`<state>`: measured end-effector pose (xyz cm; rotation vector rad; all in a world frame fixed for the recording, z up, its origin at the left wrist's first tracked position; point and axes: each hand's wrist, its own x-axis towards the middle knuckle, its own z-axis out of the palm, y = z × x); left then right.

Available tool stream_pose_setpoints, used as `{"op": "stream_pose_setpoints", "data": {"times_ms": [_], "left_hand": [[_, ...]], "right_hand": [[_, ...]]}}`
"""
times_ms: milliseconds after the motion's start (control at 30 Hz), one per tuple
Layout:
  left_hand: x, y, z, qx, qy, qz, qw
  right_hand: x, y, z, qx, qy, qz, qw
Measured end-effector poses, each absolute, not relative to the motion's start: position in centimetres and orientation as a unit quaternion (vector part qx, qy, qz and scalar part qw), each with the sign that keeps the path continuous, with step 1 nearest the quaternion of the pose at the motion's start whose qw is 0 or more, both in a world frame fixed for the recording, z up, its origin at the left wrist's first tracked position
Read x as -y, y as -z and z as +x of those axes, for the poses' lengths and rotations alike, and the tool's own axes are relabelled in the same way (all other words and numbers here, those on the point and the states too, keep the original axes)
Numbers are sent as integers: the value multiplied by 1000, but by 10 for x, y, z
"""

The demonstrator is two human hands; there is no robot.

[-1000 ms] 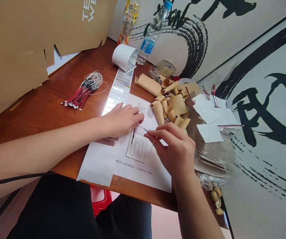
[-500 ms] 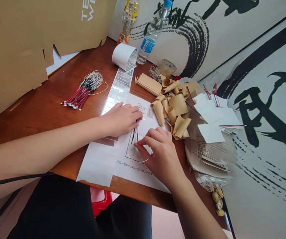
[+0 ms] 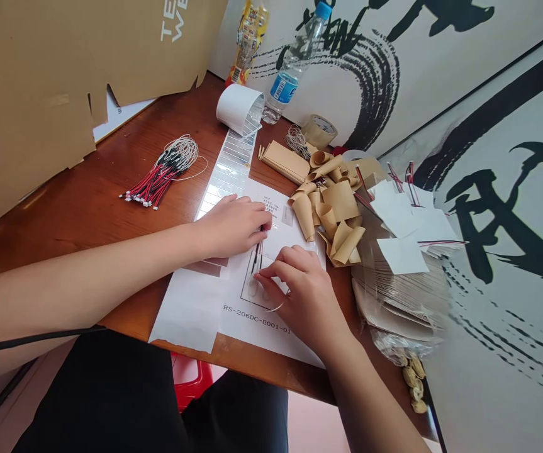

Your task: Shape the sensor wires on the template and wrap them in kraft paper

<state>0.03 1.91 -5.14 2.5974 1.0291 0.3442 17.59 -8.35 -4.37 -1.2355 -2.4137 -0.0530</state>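
Note:
A thin cable (image 3: pixel 258 255) with dark sleeves and a looped white wire lies over the printed sheet (image 3: pixel 236 321), within the outline drawn on it. My left hand (image 3: pixel 240 225) rests on the paper with its fingertips closed on the cable's upper end; that end is mostly hidden. Lower down, my right hand (image 3: pixel 302 286) pinches the white wire between thumb and forefinger, and a short length of wire curves out below the thumb. A strip of silvery labels (image 3: pixel 226 170) runs under my left hand, its far end curled into a roll (image 3: pixel 239 108).
A bundle of red, black and white cables (image 3: pixel 167 173) lies at left. Brown paper pieces (image 3: pixel 330 211), a tape roll (image 3: pixel 319 131) and a water bottle (image 3: pixel 285 85) stand behind. At right sits a bagged stack of cards (image 3: pixel 398 296). A cardboard sheet (image 3: pixel 63 75) borders the left.
The whole view has shifted slightly. Both hands keep nearly the same place on the sheet, the right one still pinching the white wire.

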Motion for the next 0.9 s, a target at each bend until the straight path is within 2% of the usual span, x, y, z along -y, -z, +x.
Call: {"op": "stream_pose_setpoints", "data": {"times_ms": [133, 333, 633, 900], "left_hand": [[-21, 52, 1, -364, -123, 910, 158], [-22, 54, 2, -359, -131, 911, 158], [-21, 51, 1, -362, -125, 909, 166], [-20, 49, 0, -369, -114, 907, 170]], "right_hand": [[86, 39, 174, 861, 47, -454, 225], [90, 35, 175, 839, 17, -481, 254], [88, 42, 178, 897, 74, -410, 149], [89, 45, 178, 896, 83, -413, 141]]}}
